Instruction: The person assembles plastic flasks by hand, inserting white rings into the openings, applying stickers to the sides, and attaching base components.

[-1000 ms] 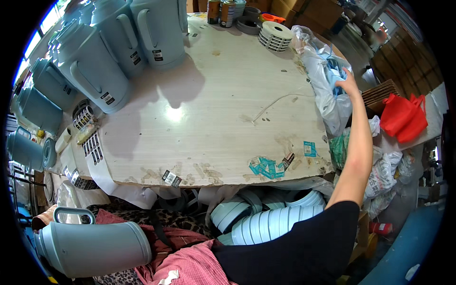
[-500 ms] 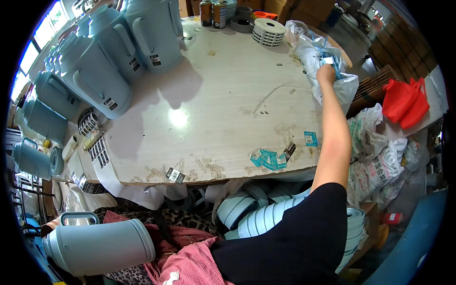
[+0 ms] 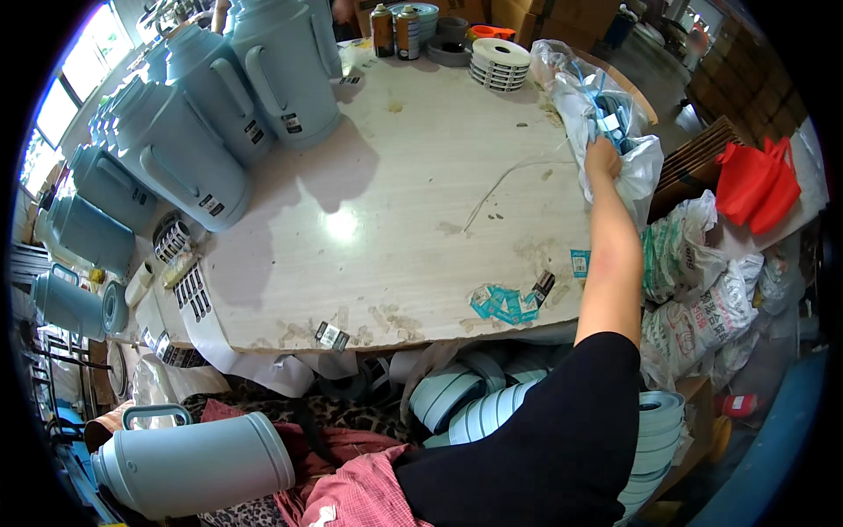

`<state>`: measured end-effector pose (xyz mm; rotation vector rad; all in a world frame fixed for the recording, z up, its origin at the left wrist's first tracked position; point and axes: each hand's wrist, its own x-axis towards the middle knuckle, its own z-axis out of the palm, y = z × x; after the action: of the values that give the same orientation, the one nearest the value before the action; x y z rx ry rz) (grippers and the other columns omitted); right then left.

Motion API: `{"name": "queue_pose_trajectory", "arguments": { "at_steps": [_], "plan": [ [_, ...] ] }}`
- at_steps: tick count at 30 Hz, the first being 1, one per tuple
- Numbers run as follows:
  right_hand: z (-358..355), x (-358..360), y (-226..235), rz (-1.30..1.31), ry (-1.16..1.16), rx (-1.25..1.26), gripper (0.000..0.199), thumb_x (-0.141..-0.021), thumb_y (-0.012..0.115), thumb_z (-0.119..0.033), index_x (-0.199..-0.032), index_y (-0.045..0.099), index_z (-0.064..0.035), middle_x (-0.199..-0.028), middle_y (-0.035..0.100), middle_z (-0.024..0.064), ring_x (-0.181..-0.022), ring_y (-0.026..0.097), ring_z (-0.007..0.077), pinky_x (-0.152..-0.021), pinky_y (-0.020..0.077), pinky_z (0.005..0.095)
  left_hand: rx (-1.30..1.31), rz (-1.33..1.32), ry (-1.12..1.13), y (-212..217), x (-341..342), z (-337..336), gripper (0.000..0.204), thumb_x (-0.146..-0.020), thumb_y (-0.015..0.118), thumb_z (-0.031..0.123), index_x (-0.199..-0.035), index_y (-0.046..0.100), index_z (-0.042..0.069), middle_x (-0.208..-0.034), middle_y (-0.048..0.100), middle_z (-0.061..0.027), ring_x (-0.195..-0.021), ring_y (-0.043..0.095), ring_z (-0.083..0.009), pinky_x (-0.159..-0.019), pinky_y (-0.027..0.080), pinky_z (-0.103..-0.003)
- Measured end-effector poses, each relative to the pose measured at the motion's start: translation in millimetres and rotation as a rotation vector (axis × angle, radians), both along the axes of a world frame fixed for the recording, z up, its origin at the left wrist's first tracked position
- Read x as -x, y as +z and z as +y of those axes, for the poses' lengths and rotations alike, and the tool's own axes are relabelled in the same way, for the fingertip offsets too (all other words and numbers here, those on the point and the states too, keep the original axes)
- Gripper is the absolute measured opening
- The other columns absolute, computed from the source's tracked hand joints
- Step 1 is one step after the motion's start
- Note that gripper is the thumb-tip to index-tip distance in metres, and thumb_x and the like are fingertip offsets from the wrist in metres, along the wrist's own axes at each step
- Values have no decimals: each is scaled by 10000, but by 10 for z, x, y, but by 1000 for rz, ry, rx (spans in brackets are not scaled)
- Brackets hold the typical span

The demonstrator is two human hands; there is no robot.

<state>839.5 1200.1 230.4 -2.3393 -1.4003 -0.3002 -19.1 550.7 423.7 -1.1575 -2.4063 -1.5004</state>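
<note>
My right arm stretches across the right side of the table to a white plastic bag [image 3: 645, 171]. My right hand [image 3: 602, 158] is at the bag's opening, its fingers curled closed; what they grip is hidden. Blue straps or handles [image 3: 612, 119] fill the bag just beyond my fingers, and a small white tag shows among them. On my lap a light blue thermos jug [image 3: 198, 465] lies on its side, with its loop handle at the left. No part of my left hand shows.
Several upright blue jugs [image 3: 285, 79] crowd the table's back left. Label rolls [image 3: 499, 66] and two spray cans [image 3: 407, 33] stand at the back. Teal labels [image 3: 505, 303] lie near the front edge of the table [image 3: 395, 220]. Blue ring-shaped parts [image 3: 492, 413] are stacked below.
My right hand has drawn back slightly toward me at the bag, showing more of the blue pieces inside. The whole view has shifted a little.
</note>
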Motion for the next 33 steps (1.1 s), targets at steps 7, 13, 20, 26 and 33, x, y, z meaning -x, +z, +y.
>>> {"name": "queue_pose_trajectory", "arguments": {
  "at_steps": [7, 13, 20, 26, 33],
  "plan": [
    [-310, -414, 385, 234, 135, -571, 368, -935, 654, -403, -939, 719, -41, -949, 740, 181, -860, 689, 375, -755, 508, 460, -8, 0, -16, -46, 31, -13, 662, -1001, 406, 532, -1431, 491, 36, -1378, 576, -158, -1251, 570, -333, -1042, 484, -499],
    [-586, -185, 456, 1183, 279, -978, 194, -966, 668, -190, -1047, 720, -20, -949, 755, 15, -730, 677, 98, -539, 428, 214, -16, 6, -23, -89, 12, -30, 668, -996, 416, 535, -1434, 485, 37, -1379, 573, -160, -1253, 567, -334, -1045, 482, -499],
    [-1123, -186, 514, 95, -87, -763, 203, -852, 751, -305, -931, 756, -118, -1037, 741, 62, -1064, 656, 295, -910, 493, 449, -9, 14, -40, -75, -23, -89, 674, -989, 428, 538, -1438, 478, 38, -1379, 569, -161, -1254, 564, -335, -1049, 479, -499],
    [-760, -358, 741, -860, 285, 63, 242, -939, 569, -244, -1002, 771, -128, -1160, 721, 48, -1141, 638, 272, -973, 468, 490, -4, 12, -43, -99, -18, -122, 681, -984, 439, 541, -1441, 472, 39, -1380, 566, -163, -1256, 561, -336, -1052, 476, -499],
    [-400, -764, 1362, -201, 151, 161, 467, -812, 733, -564, -970, 794, -128, -1032, 745, 185, -983, 707, 389, -830, 558, 468, -27, 37, -52, -195, -62, -205, 689, -977, 451, 545, -1445, 464, 40, -1381, 562, -165, -1257, 558, -337, -1055, 473, -499]
  ]
}}
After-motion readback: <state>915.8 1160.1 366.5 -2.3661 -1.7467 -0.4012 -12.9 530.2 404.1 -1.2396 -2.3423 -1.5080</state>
